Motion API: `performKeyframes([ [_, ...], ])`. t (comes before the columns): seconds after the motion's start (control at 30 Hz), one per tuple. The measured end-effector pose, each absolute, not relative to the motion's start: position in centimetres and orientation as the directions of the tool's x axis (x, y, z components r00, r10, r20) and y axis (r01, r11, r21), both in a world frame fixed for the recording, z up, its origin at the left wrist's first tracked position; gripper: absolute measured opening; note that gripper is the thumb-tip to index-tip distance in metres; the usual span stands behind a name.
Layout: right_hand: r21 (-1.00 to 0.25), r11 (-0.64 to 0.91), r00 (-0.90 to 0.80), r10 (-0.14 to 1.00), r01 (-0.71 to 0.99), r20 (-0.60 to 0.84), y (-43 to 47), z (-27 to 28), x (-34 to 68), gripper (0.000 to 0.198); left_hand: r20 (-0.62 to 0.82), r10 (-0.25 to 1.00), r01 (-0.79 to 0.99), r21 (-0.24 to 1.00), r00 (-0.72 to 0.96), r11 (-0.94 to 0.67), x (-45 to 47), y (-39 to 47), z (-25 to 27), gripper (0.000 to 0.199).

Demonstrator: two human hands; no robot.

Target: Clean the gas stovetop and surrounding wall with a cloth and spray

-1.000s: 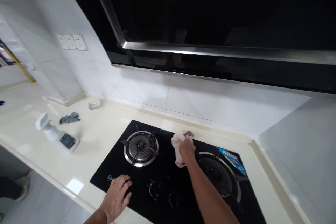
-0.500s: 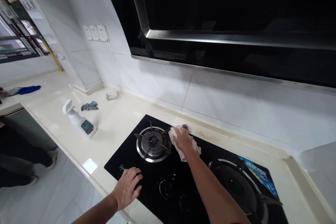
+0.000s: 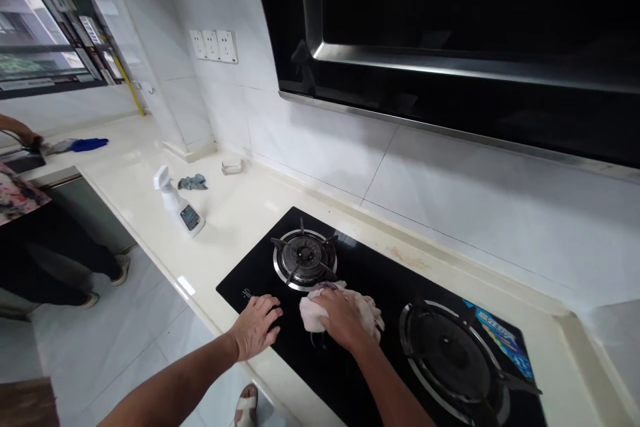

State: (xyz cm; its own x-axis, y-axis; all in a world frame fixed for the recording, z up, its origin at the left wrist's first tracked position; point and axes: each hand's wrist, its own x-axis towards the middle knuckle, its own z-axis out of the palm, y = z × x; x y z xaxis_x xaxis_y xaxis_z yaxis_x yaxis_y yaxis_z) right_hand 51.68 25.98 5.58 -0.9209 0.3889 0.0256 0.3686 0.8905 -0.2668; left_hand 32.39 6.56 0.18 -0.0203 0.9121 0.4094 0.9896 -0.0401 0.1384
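Spray bottle (image 3: pixel 180 203) and grey rag (image 3: pixel 193 182) on the counter (image 3: pixel 237 210), both left of the stove (image 3: pixel 380 273) from where I stand. Left hand (image 3: pixel 256 328) palm down at the stove's front left edge; fingers open, slightly bent. Pale pink cloth (image 3: pixel 313 313) bunched on the stove between left burner (image 3: pixel 304 255) and right burner (image 3: pixel 453 353); right hand (image 3: pixel 343 317) on top, fingers closed over it. Blue sticker (image 3: pixel 503 339) at the stove's back right corner.

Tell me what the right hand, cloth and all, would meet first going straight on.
Likely the left burner: past the cloth, the right hand points toward its near side, though the exact gap is unclear.
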Motion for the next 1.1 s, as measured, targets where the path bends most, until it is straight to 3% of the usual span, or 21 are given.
performKeyframes([
  [0.13, -0.331, 0.911, -0.966, 0.258, 0.247, -0.011, 23.4, 6.3, 47.4, 0.038, 0.405, 0.914, 0.991, 0.127, -0.019, -0.036, 32.5, 6.5, 0.1, 0.034],
  [0.23, -0.329, 0.931, -0.980, 0.189, 0.157, 0.069, 20.6, 5.6, 45.9, 0.044, 0.425, 0.905, 0.992, 0.123, -0.019, -0.037, 32.6, 6.6, 0.4, 0.025],
  [0.4, -0.408, 0.900, -0.909, 0.291, 0.153, 0.300, 18.0, 4.0, 48.0, 0.054, 0.471, 0.882, 0.985, 0.161, -0.017, -0.067, 32.4, 6.3, 0.3, 0.026],
  [0.53, -0.468, 0.880, -0.871, 0.292, 0.082, 0.395, 16.9, 2.9, 53.1, 0.054, 0.597, 0.795, 0.958, 0.276, -0.110, -0.074, 32.5, 5.5, 0.1, 0.029],
  [0.6, -0.539, 0.836, -0.832, 0.369, 0.102, 0.415, 16.0, 2.0, 55.9, 0.047, 0.643, 0.754, 0.943, 0.315, -0.132, -0.103, 33.1, 5.9, 0.8, 0.030],
  [0.67, -0.610, 0.775, -0.751, 0.500, 0.167, 0.431, 15.1, 0.8, 58.3, 0.037, 0.640, 0.768, 0.934, 0.297, -0.039, -0.200, 34.0, 7.5, 2.0, 0.033],
  [0.73, -0.636, 0.729, -0.646, 0.617, 0.254, 0.449, 14.3, -0.3, 60.1, 0.028, 0.579, 0.807, 0.916, 0.254, 0.111, -0.309, 35.1, 10.1, 3.4, 0.040],
  [0.83, -0.603, 0.705, -0.504, 0.700, 0.375, 0.505, 13.2, -1.8, 61.7, 0.024, 0.451, 0.863, 0.921, 0.190, 0.227, -0.341, 36.6, 14.3, 4.4, 0.047],
  [0.93, -0.599, 0.653, -0.402, 0.758, 0.465, 0.514, 12.0, -2.7, 62.4, 0.028, 0.396, 0.890, 0.941, 0.149, 0.226, -0.305, 37.3, 16.5, 4.0, 0.038],
  [1.1, -0.685, 0.515, -0.306, 0.857, 0.515, 0.415, 9.2, -3.8, 62.2, 0.036, 0.404, 0.902, 0.940, 0.223, 0.151, -0.257, 36.5, 14.6, 3.1, 0.033],
])
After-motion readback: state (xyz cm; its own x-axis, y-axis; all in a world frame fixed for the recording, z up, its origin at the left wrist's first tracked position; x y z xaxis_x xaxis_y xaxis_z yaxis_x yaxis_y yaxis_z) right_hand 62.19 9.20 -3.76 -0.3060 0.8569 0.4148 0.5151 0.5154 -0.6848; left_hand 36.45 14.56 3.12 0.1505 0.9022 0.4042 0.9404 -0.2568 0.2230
